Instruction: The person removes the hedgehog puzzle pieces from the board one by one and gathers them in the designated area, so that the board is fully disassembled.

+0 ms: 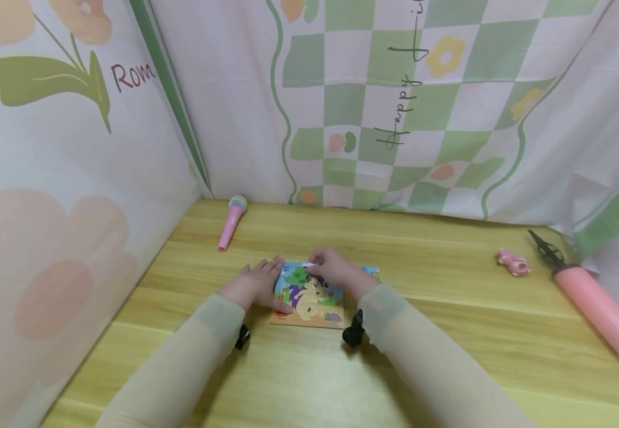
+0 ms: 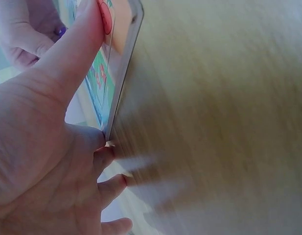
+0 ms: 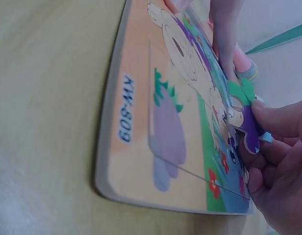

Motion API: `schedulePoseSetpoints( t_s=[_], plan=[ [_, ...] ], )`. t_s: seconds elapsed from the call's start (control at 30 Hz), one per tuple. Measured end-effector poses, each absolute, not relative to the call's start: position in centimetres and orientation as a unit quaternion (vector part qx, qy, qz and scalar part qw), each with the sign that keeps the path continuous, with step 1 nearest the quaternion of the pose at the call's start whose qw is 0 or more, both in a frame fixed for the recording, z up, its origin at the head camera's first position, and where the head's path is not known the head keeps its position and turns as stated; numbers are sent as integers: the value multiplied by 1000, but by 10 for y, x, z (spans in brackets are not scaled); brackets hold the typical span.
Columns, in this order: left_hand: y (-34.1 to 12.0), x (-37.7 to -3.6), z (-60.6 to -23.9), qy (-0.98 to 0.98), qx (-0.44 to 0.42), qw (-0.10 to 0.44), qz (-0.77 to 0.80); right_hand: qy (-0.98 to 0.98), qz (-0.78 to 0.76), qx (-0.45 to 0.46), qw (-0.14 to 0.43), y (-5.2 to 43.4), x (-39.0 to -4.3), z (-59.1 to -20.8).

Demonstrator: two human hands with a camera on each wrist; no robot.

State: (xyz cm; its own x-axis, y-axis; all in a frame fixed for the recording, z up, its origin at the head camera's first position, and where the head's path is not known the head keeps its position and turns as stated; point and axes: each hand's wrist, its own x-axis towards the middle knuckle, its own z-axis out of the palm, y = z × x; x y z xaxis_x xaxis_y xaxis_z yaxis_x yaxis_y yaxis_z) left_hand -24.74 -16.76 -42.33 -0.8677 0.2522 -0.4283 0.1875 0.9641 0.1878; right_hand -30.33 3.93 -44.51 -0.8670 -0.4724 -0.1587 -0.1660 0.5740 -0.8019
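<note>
A jigsaw puzzle board (image 1: 309, 306) with a cartoon hedgehog picture lies on the wooden table. At its left edge is my left hand (image 1: 260, 284), fingers spread. The left thumb (image 2: 75, 54) rests on the board's face, and the other fingers touch the edge and tabletop. My right hand (image 1: 335, 268) is over the board's upper part. Its thumb and fingers pinch a purple and green puzzle piece (image 3: 249, 125), which is tilted up from the picture in the right wrist view. A blue and green printed item (image 1: 372, 271) shows partly behind the right wrist.
A pink toy microphone (image 1: 231, 223) lies at the back left. Toward the right are a small pink toy figure (image 1: 512, 262) and a pink hand pump (image 1: 600, 306) with a black nozzle. Printed curtains (image 1: 234, 119) border the table at the back and left.
</note>
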Motion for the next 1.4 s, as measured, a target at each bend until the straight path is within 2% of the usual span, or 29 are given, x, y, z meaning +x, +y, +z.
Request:
schedulePoseSetpoints(
  t_s=[0.23,0.5,0.8,1.0,1.4],
  plan=[
    [-167,-247,-425,963,114,233,73,853,-464,-177,161,63,-309,-426],
    [-168,-245,-423,963,112,233,74,880,-419,-163,154,141,-320,-400],
    [-166,-244,-420,962,110,237,84,895,-400,-120,157,215,-312,-402],
    [-165,-244,-422,962,106,237,82,898,-399,-91,162,234,-304,-416],
    [-164,-242,-419,963,110,233,77,914,-380,-79,120,242,-298,-431]
  ],
)
